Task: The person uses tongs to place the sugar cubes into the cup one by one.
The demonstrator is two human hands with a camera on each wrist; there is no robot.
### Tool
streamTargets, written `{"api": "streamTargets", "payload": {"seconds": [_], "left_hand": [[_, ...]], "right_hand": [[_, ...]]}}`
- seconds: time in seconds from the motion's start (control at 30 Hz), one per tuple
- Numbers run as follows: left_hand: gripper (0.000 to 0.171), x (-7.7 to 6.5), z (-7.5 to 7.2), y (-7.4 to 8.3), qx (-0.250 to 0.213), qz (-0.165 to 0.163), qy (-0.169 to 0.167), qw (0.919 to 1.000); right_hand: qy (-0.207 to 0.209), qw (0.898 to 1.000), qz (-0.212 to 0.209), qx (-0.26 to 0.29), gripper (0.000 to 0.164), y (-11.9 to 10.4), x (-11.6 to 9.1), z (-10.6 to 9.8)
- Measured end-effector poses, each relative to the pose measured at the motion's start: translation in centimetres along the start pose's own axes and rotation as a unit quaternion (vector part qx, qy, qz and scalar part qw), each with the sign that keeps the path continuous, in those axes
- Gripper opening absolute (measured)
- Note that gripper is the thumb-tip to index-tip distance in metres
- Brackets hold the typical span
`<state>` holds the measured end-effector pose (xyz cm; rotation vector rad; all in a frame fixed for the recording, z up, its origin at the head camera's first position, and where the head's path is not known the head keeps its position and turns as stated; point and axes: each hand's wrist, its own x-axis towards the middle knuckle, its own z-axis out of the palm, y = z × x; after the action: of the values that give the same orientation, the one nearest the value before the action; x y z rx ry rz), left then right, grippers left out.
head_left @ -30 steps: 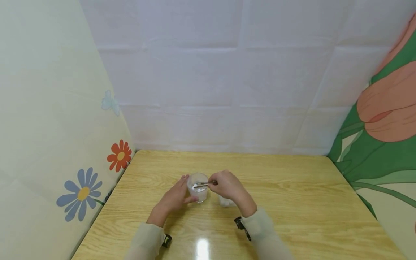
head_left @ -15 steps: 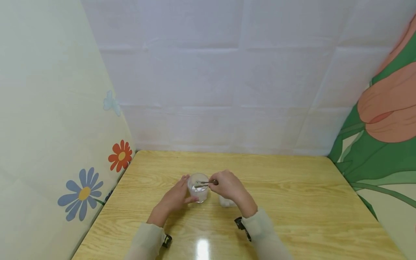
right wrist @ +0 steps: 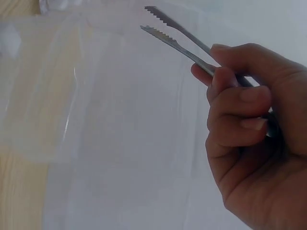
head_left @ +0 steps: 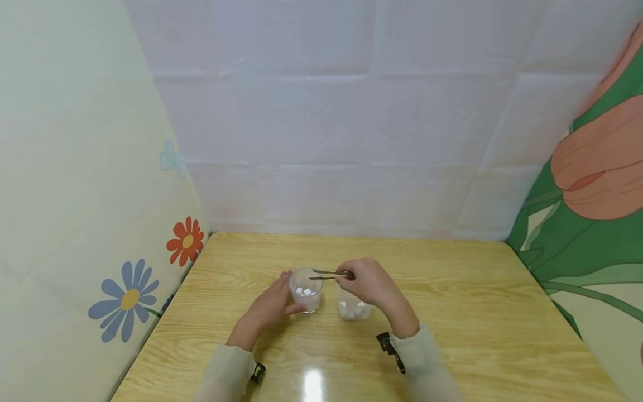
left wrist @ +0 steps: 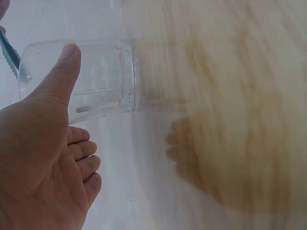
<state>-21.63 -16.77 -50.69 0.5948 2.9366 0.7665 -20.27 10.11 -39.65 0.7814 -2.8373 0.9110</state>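
My left hand (head_left: 268,304) holds a clear glass (head_left: 308,304) upright on the table, its thumb (left wrist: 62,72) along the wall in the left wrist view. A few small white cubes (head_left: 303,292) lie inside the glass. My right hand (head_left: 369,282) grips small metal tongs (head_left: 331,275), level over the glass's right rim. In the right wrist view the toothed tong tips (right wrist: 160,36) stand apart with nothing between them. Below the right hand sits a clear container (head_left: 355,311) holding several white cubes; the hand partly covers its top.
The wood-grain table (head_left: 477,312) extends well to both sides of the glass and container. A white cloth backdrop (head_left: 326,139) hangs behind it, with flower-printed sheets at left (head_left: 60,195) and right (head_left: 603,223).
My right hand has moved right and a little away, drawing the tongs up out of the glass. Their tips are spread, and white cubes now show inside. My left hand stays put.
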Motion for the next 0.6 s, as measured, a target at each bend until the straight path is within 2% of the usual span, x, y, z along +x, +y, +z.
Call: {"api": "streamTargets", "payload": {"seconds": [0.23,0.6], "left_hand": [[0.095,-0.1,0.1,0.1,0.005,-0.002,-0.001,1.0000],[0.096,0.0,0.1,0.1,0.011,-0.001,-0.001,0.9999]], "right_hand": [[0.011,1.000,-0.002,-0.014,0.014,1.6,-1.4,-1.9],[-0.007,1.000,0.008,-0.012,0.013,3.6,-2.9,-3.9]]}}
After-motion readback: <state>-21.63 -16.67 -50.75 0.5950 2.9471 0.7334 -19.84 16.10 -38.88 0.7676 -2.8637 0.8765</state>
